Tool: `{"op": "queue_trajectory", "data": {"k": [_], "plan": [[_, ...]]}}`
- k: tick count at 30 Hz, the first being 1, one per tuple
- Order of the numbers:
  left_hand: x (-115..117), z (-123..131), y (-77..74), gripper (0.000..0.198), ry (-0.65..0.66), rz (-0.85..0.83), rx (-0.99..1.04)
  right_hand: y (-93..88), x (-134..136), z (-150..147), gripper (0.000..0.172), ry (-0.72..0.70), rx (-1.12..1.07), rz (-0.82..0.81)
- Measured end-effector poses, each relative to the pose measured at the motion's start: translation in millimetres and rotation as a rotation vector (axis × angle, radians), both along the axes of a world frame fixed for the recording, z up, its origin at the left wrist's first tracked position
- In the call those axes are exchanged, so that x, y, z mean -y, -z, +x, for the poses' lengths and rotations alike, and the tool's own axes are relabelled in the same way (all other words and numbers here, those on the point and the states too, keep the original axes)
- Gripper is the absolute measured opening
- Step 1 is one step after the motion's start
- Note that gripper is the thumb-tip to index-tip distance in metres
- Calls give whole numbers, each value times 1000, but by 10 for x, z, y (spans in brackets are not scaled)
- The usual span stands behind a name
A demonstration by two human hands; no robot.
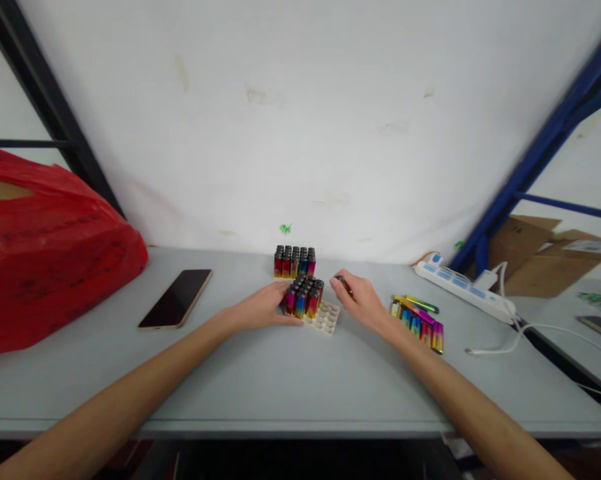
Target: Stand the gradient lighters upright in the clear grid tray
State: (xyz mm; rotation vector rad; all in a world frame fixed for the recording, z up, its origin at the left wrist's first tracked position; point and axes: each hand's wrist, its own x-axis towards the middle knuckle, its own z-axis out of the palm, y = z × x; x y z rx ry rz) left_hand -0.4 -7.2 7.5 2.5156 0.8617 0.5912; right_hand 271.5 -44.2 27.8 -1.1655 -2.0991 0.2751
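Observation:
A whitish tray with round holes stands in the middle of the table. Shiny multicoloured cylinders with black tops fill its left and rear part upright; its front right holes are bare. My left hand grips the tray's left side, thumb along the front edge and fingers behind. Pinched in my right hand, just right of the tray, is another dark-topped cylinder, mostly hidden by the fingers. Behind stands a second block of upright cylinders. More cylinders lie on their sides right of my right hand.
A phone lies on the grey table at left, near a big red plastic bag. On the right are a white power strip with a cable and cardboard boxes. A white wall rises behind.

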Motion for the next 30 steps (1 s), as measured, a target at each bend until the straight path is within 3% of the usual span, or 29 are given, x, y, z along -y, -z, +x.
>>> {"op": "queue_trajectory", "data": {"k": [4, 8, 14, 19, 26, 30], "plan": [[5, 0, 5, 68, 1, 1, 11, -63, 47, 7, 48, -82, 169, 89], [2, -6, 11, 70, -5, 7, 15, -43, 81, -62, 55, -37, 354, 24], [0, -14, 17, 65, -19, 0, 9, 55, 140, -231, 52, 1, 299, 28], [-4, -10, 24, 66, -15, 7, 24, 128, 131, -321, 53, 38, 468, 118], [12, 3, -1, 60, -19, 16, 5, 91, 157, -446, 57, 109, 575, 79], [0, -5, 7, 62, -13, 15, -27, 36, 125, -319, 63, 91, 527, 29]]}}
